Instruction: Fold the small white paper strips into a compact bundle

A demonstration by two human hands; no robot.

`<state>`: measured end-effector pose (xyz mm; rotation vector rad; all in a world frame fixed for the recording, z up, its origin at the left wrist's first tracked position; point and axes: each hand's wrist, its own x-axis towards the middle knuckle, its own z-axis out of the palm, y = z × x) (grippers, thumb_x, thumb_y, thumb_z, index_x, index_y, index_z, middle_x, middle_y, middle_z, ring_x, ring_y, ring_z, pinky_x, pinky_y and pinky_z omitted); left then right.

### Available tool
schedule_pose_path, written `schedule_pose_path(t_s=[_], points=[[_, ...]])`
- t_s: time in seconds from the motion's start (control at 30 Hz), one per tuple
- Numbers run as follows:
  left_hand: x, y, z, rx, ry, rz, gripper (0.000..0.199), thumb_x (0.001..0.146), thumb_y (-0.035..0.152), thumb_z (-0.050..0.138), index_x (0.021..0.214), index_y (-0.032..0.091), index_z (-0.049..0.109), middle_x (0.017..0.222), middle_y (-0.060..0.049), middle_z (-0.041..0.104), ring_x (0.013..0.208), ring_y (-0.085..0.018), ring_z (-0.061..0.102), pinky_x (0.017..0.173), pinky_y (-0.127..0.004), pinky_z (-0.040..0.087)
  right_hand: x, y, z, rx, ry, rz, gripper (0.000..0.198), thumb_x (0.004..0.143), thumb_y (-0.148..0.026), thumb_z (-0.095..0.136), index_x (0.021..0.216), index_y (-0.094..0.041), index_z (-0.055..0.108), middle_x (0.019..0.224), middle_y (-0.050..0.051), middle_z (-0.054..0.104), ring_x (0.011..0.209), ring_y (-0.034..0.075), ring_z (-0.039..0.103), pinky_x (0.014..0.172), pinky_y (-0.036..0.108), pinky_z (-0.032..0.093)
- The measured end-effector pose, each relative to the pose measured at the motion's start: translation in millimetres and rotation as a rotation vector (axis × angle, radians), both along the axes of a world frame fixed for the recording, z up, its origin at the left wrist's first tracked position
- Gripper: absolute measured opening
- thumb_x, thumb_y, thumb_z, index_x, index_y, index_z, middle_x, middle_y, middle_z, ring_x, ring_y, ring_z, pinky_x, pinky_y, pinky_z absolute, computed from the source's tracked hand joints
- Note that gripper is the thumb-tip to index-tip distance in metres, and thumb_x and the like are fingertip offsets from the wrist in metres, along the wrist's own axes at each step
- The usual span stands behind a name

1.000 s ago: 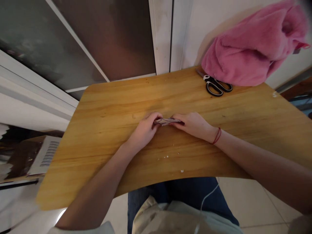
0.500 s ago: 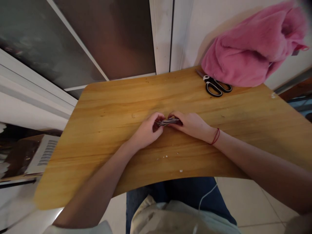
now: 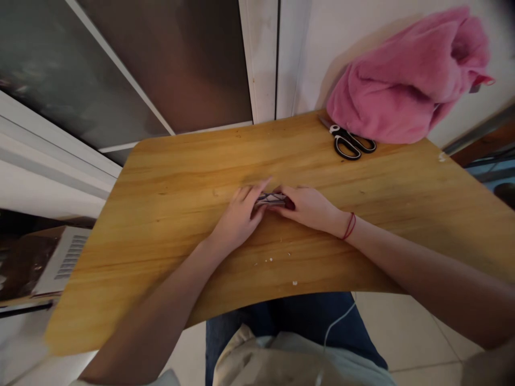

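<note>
Over the middle of the wooden table, a small, flat, layered bundle of pale and dark strips (image 3: pixel 271 199) spans the gap between my two hands. It looks like folded or stacked paper, though its exact kind is too small to make out. My left hand (image 3: pixel 240 214) closes on its left end, thumb at the near side and the index finger raised along the far side. Around the right end, the thumb and fingers of my right hand (image 3: pixel 311 209) are curled; a thin red string circles that wrist. Both ends of the bundle are hidden by the fingers.
Black-handled scissors (image 3: pixel 348 143) lie at the back right, against a pink plush bag (image 3: pixel 402 86). Small white scraps (image 3: pixel 271 259) dot the wooden table (image 3: pixel 169 241) near its front edge. A sliding door (image 3: pixel 169 64) and wall stand behind.
The bundle has turned so that its layers look more even and its near edge shows a crossed pattern. My left index finger has lifted and straightened. The view has shifted slightly.
</note>
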<state>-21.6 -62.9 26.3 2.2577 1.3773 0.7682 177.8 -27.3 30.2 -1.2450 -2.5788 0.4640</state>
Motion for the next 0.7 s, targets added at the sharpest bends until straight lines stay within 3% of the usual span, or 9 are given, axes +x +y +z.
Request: schedule_pose_path(t_s=[0.13,0.4,0.7], points=[[2.2,-3.4,2.6,0.029,0.12,-0.048,0.05,0.094,0.016,0.044,0.143,0.029,0.038,0.125,-0.006,0.057,0.117,-0.021,0.051,0.105,-0.041,0.041,-1.2,0.8,-1.2,0.051,-0.061,0.036,0.033,0.095,-0.038,0.051,0.111,-0.011,0.059,0.083,0.009,0.071,0.075,0.021,0.064,0.071,0.031,0.04],[4.1,-5.6,2.1,0.056,0.196,0.01,0.042,0.096,0.022,0.045,0.138,0.023,0.044,0.123,-0.007,0.06,0.115,-0.021,0.055,0.102,-0.039,0.045,1.4,2.1,-4.9,0.032,-0.019,0.034,0.027,0.098,-0.033,0.044,0.107,-0.013,0.061,0.101,0.012,0.072,0.087,0.024,0.066,0.073,0.031,0.042],[1.8,-3.1,0.7,0.068,0.168,0.121,0.032,0.093,0.022,0.051,0.124,0.017,0.055,0.117,-0.009,0.064,0.112,-0.022,0.058,0.1,-0.04,0.046,1.9,2.1,-5.9,0.016,0.03,-0.029,0.022,0.096,-0.032,0.048,0.1,-0.016,0.062,0.085,0.007,0.071,0.072,0.019,0.062,0.063,0.028,0.037]])
